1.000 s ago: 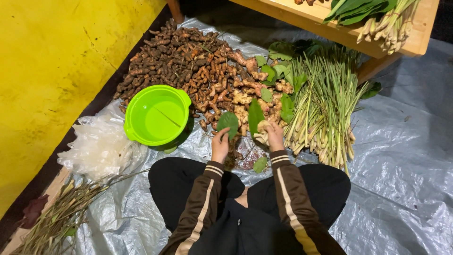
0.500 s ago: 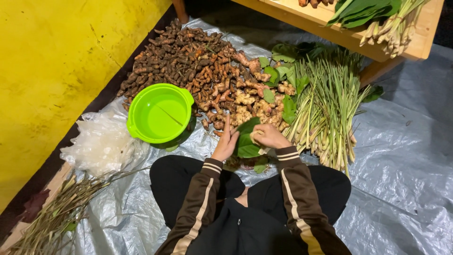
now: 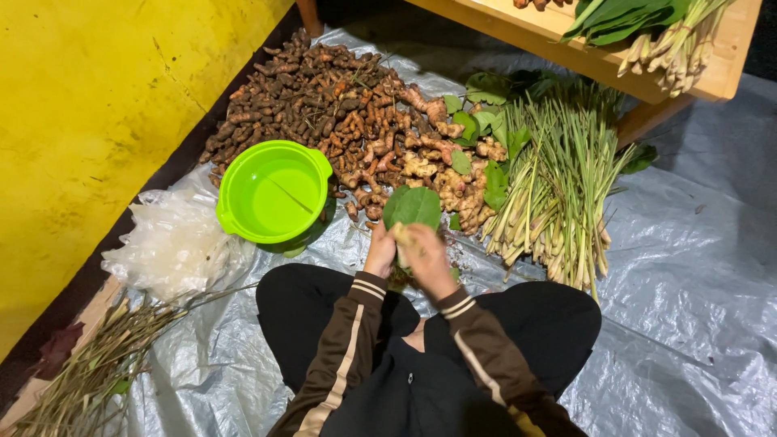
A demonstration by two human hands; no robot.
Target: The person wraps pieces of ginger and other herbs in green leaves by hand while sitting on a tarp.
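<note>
We have both hands together in front of our knees, over the grey plastic sheet (image 3: 688, 267). Left hand (image 3: 379, 252) and right hand (image 3: 427, 257) are closed around 1 small bundle: a broad green leaf (image 3: 413, 206) sticking up above the fingers, with a pale root piece (image 3: 399, 235) showing between them. Exact finger grip on the underside is hidden, so we can't tell how much is tucked in. Leaf looks thin, soft, light and tear-prone; we'd judge it best held low near the stem with the root as the stiff core, not by the blade edge. Just beyond the hands: ginger and turmeric root pile (image 3: 340, 121), with loose leaves on it. Lemongrass bunch (image 3: 558, 186) lies to the right, green plastic basin (image 3: 271, 192) to the left, clear plastic bags (image 3: 174, 243) beside that, dry stalks (image 3: 89, 364) at lower left. A wooden bench (image 3: 566, 40) sits above.
</note>
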